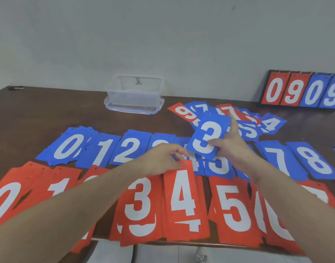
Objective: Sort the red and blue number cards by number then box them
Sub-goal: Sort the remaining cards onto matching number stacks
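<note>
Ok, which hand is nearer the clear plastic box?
Right. The right hand, holding the blue 3 card, sits closer below the clear plastic box; the left hand pinches the red 4 card lower down.

Both bare forearms reach forward from the lower edge of the view, converging toward the centre. Left hand (162,159) — palm down, fingers (177,150) curled, tips pinching the top edge of a red 4 card (183,198). Right hand (233,145) — raised slightly higher, thumb and fingers gripping a blue 3 card (207,135), index finger extended forward.
</note>
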